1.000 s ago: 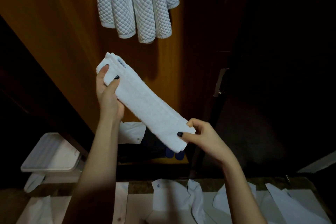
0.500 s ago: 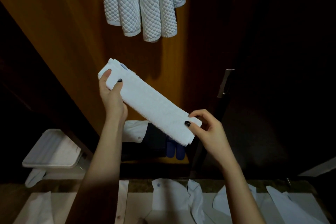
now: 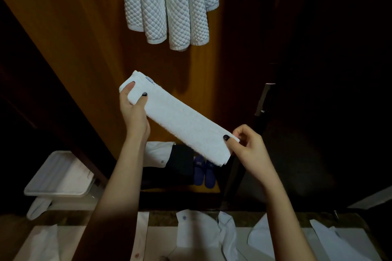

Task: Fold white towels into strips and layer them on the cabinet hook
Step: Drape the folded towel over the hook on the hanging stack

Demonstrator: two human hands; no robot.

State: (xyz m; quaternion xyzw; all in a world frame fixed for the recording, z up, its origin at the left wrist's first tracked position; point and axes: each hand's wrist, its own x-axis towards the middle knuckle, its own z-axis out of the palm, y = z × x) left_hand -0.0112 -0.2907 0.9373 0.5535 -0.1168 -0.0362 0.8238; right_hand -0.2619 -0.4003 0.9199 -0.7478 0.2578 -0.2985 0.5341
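Between the hands, left hand (image 3: 133,112) and right hand (image 3: 247,146) pinch the towel strip's (image 3: 180,121) ends

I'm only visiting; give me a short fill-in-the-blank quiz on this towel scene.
1. The left hand and right hand each hold one ___ of the folded towel strip.
2. The quilted towels hang ___ the strip.
3. The pair of slippers is ___ in colour.
Missing: end; above; blue.

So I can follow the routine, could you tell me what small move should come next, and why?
Probably raise the folded towel toward the hanging towels above: it is already a narrow strip, held by the left hand and right hand at its ends.
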